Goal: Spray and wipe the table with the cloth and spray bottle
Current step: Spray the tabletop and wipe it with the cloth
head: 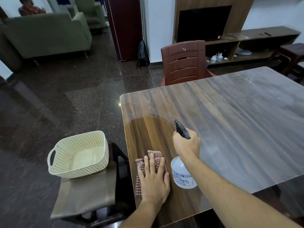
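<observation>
Plainly, in the head view, the chief risk is misdirected spray: the spray bottle [182,173] is tilted with its black nozzle pointing ahead and slightly leftward of the right hand [186,143], so a squeeze could, I judge, re-wet the darker, already clean-looking patch instead of the hazy bench [230,120] surface out to that hand's right. A second risk is the bottle's clear body, which sits just beside the left thumb, so a sideways wipe could knock it. The right hand is curled round the bottle's black trigger head, gripping it; whether the base rests on the bench I cannot tell. The left hand [153,180] lies flat, fingers straight and spread, pressing the red checked cloth [139,185] onto the bench near its left edge. Further to that hand's left, off the bench, a cream basket [79,155] sits on a seat.
</observation>
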